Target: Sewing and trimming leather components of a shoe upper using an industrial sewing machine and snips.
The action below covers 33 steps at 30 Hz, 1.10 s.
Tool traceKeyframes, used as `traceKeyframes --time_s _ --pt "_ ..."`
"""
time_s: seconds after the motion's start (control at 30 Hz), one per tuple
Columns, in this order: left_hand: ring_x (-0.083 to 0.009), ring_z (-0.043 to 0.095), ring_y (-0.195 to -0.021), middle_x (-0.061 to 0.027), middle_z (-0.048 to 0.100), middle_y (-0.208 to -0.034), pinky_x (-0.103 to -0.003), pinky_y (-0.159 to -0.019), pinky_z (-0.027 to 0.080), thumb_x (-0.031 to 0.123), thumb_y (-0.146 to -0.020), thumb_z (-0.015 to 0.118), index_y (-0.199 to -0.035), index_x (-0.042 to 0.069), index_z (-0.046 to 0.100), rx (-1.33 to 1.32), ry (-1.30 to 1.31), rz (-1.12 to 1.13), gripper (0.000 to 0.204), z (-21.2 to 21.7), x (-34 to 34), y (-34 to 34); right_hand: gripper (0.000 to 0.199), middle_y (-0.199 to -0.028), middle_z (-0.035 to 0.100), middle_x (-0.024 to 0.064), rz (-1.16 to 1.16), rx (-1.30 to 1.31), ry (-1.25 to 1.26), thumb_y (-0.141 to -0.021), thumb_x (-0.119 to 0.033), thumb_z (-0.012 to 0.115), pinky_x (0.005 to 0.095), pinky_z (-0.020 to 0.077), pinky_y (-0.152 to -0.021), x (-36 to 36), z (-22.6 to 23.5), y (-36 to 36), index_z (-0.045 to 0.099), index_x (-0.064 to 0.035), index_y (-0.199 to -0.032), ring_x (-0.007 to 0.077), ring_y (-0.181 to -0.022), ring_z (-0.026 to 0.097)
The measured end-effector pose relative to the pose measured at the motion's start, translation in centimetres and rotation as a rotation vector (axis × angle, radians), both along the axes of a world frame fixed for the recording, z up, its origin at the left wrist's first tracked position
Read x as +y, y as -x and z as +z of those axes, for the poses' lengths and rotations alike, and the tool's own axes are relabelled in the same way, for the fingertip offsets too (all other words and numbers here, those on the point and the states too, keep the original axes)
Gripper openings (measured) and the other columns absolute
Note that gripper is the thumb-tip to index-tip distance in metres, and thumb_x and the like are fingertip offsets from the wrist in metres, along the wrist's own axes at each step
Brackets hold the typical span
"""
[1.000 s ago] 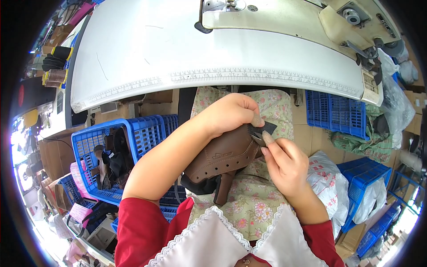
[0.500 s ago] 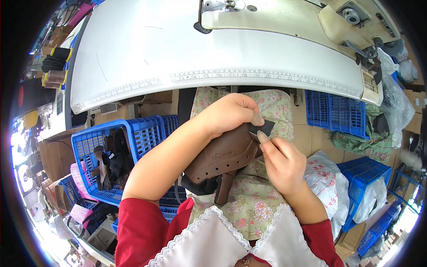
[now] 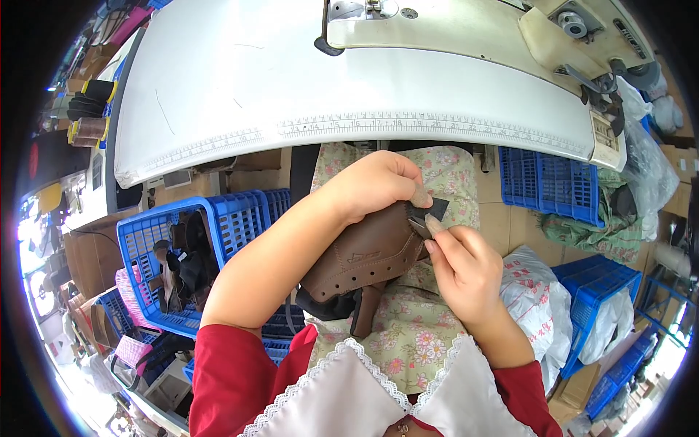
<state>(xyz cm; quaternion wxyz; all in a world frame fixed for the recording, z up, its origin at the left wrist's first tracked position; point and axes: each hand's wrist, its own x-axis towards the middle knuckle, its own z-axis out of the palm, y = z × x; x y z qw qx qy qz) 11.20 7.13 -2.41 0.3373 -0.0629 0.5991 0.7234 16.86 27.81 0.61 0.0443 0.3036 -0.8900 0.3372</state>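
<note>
Right at the middle, the left hand [image 3: 375,182] curls over the top edge of a brown stitched leather shoe upper [image 3: 364,255], its fingers folded shut on the leather and its thumb pressed down near a small dark tab [image 3: 429,211] at the piece's upper right corner. Just beside it, the right hand [image 3: 466,273] comes up from below, its forefinger and thumb closed in a narrow pinch on that same dark tab, so that the 2 hands nearly touch there. Whether a small tool sits in that pinch cannot be told. The leather upper is held above the person's lap, tilted, with a row of punched eyelet holes along its lower edge and a black padded lining [image 3: 328,302] hanging beneath it. A narrow brown strap [image 3: 364,317] drops from its underside. Under it all lies a floral-printed apron [image 3: 415,335] spread over the lap, and below that a white lace-edged collar [image 3: 364,393] between red sleeves [image 3: 233,379].

To the left, near the left forearm, stands a blue plastic lattice basket [image 3: 218,218] holding more dark shoe pieces. To the right, well apart, are another blue lattice crate [image 3: 553,182] and a white plastic bag [image 3: 531,298] with red print. Above the hands runs the white worktop [image 3: 255,80], with a ruled scale along its front edge, and on it a cream-coloured sewing machine [image 3: 473,29].
</note>
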Motion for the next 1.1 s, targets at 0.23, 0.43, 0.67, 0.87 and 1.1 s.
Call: traceKeyframes --time_s 0.23,0.43,0.67,0.87,1.1 --pt "-0.012 0.061 -0.072 -0.0053 0.068 -0.075 -0.026 -0.07 0.048 0.007 -0.073 0.07 -0.076 0.0 0.07 -0.019 -0.001 -0.006 0.008 -0.1 -0.3 0.2 0.032 -0.08 0.058 0.0049 -0.026 0.03 0.021 -0.077 -0.003 0.074 0.0316 0.0466 -0.055 -0.6 -0.4 -0.2 0.069 -0.0051 -0.109 0.02 -0.063 0.058" --pt "-0.0124 0.062 -0.073 -0.0055 0.068 -0.076 -0.025 -0.07 0.048 0.007 -0.073 0.07 -0.075 0.0 0.069 -0.035 -0.001 0.001 0.007 -0.2 -0.2 0.2 0.031 -0.082 0.058 0.0065 -0.015 0.077 0.028 -0.076 -0.002 0.073 0.0323 0.047 -0.055 -0.6 -1.4 -0.2 0.069 -0.0042 -0.107 0.0209 -0.064 0.059" --pt "-0.0128 0.061 -0.073 -0.0063 0.069 -0.078 -0.025 -0.071 0.048 0.007 -0.074 0.07 -0.076 -0.001 0.069 -0.028 0.006 0.03 0.008 -0.6 0.1 0.0 0.033 -0.082 0.058 0.007 0.019 0.067 0.009 -0.075 -0.001 0.072 0.0323 0.0471 -0.055 -0.5 -1.1 0.0 0.069 -0.0041 -0.108 0.0215 -0.064 0.059" --pt "-0.0105 0.059 -0.071 -0.004 0.067 -0.074 -0.024 -0.068 0.046 0.008 -0.075 0.071 -0.075 0.001 0.069 -0.025 0.052 -0.053 0.007 0.1 -0.3 0.6 0.031 -0.082 0.059 0.0071 -0.052 -0.052 0.034 -0.076 -0.002 0.073 0.0326 0.0481 -0.056 -0.6 -0.2 -0.4 0.069 -0.0045 -0.107 0.0222 -0.065 0.06" --pt "-0.0081 0.055 -0.062 -0.0007 0.063 -0.066 -0.025 -0.059 0.044 0.01 -0.074 0.074 -0.073 0.002 0.068 -0.038 0.091 -0.134 0.01 0.2 -0.3 1.1 0.024 -0.089 0.062 0.0107 -0.058 -0.146 0.063 -0.078 0.002 0.072 0.0302 0.0479 -0.055 -0.4 0.8 -0.3 0.066 0.0011 -0.102 0.0202 -0.064 0.061"
